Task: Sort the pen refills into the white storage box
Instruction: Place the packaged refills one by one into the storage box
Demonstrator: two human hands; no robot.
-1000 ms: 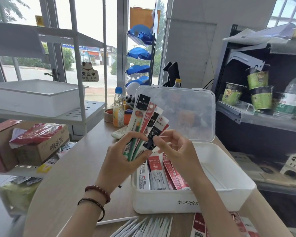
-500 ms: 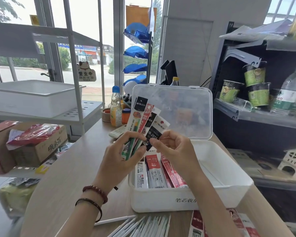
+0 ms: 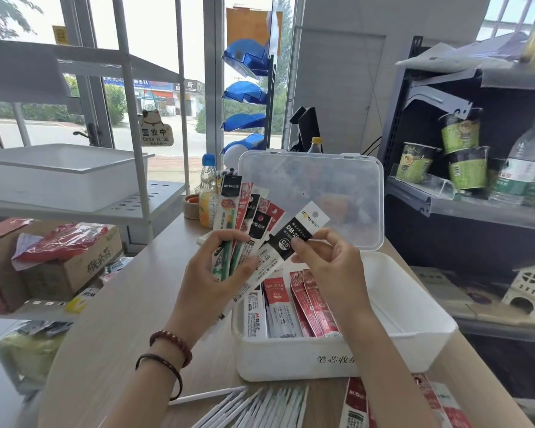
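A: Grip of the left hand (image 3: 217, 273)?
B: Curled round a fan of refill packs (image 3: 244, 217), upright above the desk (image 3: 121, 319).
A: And the right hand (image 3: 331, 267)?
B: Fingers (image 3: 298, 245) pinching one black-labelled pack (image 3: 291, 239) at the fan's edge — just over the open white storage box (image 3: 414, 344), more packs (image 3: 291, 307) lying inside.

Fanned red, black and green pen-refill packets (image 3: 240, 217) stood up from the grip of the left hand (image 3: 210, 276); the right hand (image 3: 331, 267) pinched one slanting black-and-white packet (image 3: 294, 239). Below both grips sat the open white plastic storage box (image 3: 414, 344).
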